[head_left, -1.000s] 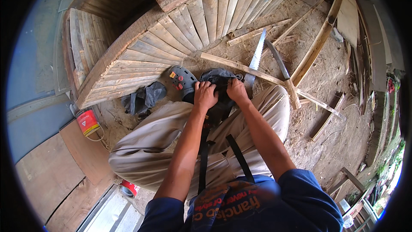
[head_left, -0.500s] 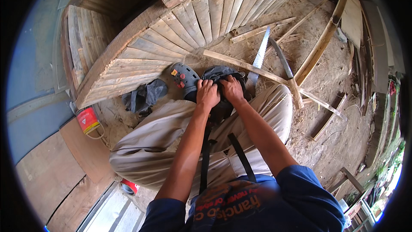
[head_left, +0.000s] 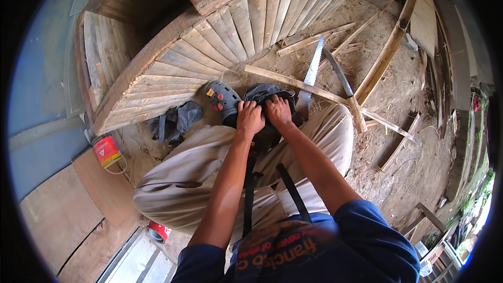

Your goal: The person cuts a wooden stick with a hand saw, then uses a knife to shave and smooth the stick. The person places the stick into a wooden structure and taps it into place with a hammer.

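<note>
Side by side between my bent knees, my left hand (head_left: 251, 118) and my right hand (head_left: 279, 111) both have curled fingers. They grip the near edge of a crinkled black plastic bag (head_left: 262, 92); my fingertips are partly hidden in it. A dark clog (head_left: 222, 102) with red and yellow charms sits just left of the bag, close to my left fingers. To the right of my right hand, a handsaw (head_left: 314, 68) stands tilted with its blade pointing away. Beside it lies a long knife (head_left: 341, 76) with a wooden handle, across a thin wooden strip (head_left: 293, 80).
A curved wall of wooden slats (head_left: 209, 47) rises in front of me. Another dark plastic bag (head_left: 181, 119) lies at its foot. A red can (head_left: 106, 149) stands at left, another red can (head_left: 157, 231) lower down. Split bamboo (head_left: 387, 55) and wood scraps cover the dirt floor at right.
The view has shifted slightly. Both hands remain at the black plastic bag, with my right hand a little nearer to me and to the left. The tools have not visibly moved.
</note>
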The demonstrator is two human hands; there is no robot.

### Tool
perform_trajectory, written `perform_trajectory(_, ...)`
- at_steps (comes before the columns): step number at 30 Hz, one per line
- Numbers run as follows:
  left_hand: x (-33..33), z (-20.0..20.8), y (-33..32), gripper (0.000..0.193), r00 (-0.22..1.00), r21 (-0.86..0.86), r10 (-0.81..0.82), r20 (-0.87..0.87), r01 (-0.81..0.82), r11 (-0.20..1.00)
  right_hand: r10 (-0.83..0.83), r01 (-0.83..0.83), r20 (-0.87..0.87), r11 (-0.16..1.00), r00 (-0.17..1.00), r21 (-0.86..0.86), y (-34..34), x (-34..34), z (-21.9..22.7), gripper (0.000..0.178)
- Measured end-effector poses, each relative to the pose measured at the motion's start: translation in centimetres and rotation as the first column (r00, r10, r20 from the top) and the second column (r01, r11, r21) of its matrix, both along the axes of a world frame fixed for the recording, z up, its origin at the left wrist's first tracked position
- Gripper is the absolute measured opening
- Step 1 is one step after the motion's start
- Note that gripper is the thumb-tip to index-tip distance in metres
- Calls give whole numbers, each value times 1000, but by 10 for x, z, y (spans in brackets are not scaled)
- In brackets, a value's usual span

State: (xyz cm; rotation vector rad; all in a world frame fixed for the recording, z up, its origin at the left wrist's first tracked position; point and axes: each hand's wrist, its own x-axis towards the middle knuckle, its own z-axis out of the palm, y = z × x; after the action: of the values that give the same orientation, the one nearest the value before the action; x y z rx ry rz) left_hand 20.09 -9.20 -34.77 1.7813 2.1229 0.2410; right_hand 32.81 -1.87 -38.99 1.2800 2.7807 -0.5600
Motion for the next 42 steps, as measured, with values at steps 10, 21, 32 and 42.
perform_trajectory(10, -3, 11, 6, 23, 945, 241, 99, 311, -179, 954, -313, 240, -436, 947, 844, -215, 10, 3, 24, 16)
perform_trajectory(21, 25, 48, -1, 23, 578, 10, 320, 750, -494, 869, -848, 341, -289, 458, 444, -821, -16, 8, 64, 22)
perform_trajectory(32, 11, 66, -30, 24, 438, -12, 352, 828, -613, 790, -527, 540, 124, 800, 841, -261, -33, 51, 49, 24)
perform_trajectory(42, 9, 67, -85, 17, 243, -31, 302, 922, -730, 683, -345, 518, 396, 679, 851, -520, -65, 3, -53, 39)
